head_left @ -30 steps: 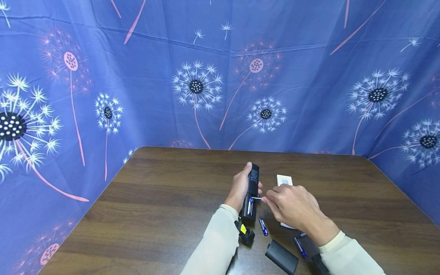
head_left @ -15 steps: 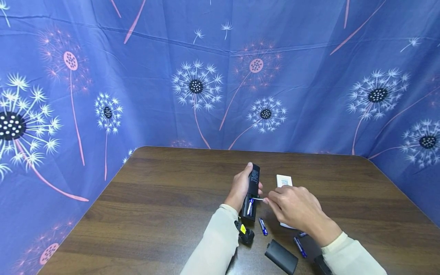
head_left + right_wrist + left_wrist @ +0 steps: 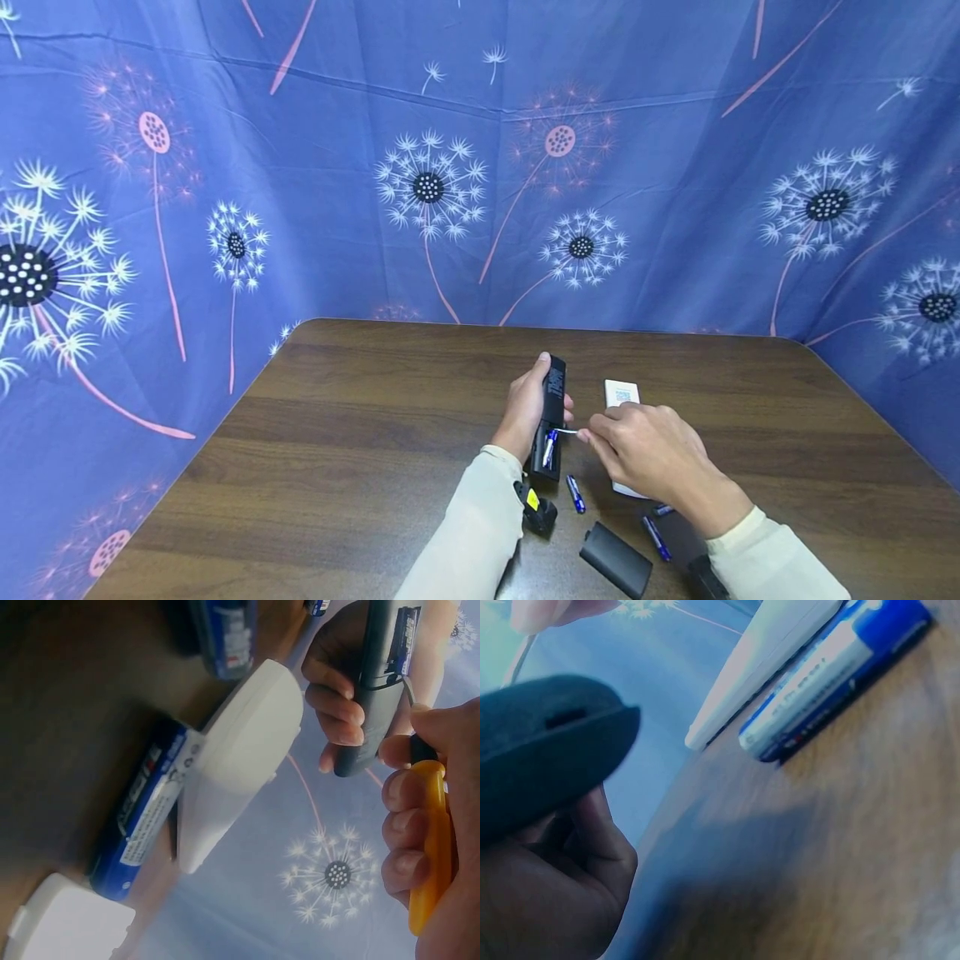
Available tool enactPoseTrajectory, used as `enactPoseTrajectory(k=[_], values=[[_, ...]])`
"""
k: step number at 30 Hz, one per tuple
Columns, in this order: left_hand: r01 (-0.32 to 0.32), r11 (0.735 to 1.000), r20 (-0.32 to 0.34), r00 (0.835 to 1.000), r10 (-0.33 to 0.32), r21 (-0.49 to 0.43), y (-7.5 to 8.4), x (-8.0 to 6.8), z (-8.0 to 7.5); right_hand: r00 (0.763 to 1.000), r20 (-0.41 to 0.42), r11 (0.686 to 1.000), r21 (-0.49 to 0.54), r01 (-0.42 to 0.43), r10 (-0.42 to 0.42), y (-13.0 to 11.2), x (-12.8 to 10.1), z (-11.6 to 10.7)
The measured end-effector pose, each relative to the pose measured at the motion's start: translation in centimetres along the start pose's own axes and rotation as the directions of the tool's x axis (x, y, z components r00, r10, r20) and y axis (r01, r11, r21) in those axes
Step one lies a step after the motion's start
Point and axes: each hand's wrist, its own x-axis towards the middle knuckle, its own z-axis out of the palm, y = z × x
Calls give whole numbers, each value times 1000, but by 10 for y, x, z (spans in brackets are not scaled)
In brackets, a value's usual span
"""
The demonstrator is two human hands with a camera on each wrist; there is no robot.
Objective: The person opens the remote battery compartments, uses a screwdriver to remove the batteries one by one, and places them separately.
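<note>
- Two hands worked over the wooden table (image 3: 360, 467). The left hand (image 3: 522, 410) was wrapped around a black remote (image 3: 552, 400), holding it tilted off the table with its open battery bay facing up.
- One battery (image 3: 550, 447) sat in that bay, lifted at one end. If levered too hard it could have sprung out and rolled away.
- The right hand (image 3: 651, 454) gripped a yellow-handled screwdriver (image 3: 429, 844), its metal tip at the bay. A slip could have jabbed the left fingers (image 3: 337, 705) curled just beside it, or bent the contacts.
- Loose batteries (image 3: 575, 493) lay near the white remote (image 3: 621, 392); a sleeve could have swept them off.
- The black cover (image 3: 615, 560) lay nearest the person.
</note>
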Motion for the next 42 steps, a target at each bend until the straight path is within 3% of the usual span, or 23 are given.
enactPoseTrajectory(k=[15, 42], values=[[-20, 1000, -26, 999, 20, -11, -4, 4, 1, 998, -68, 1000, 1, 8, -8, 1, -7, -1], [-29, 1000, -51, 998, 29, 1, -4, 2, 1, 987, 68, 987, 62, -147, 142, 0, -20, -5]])
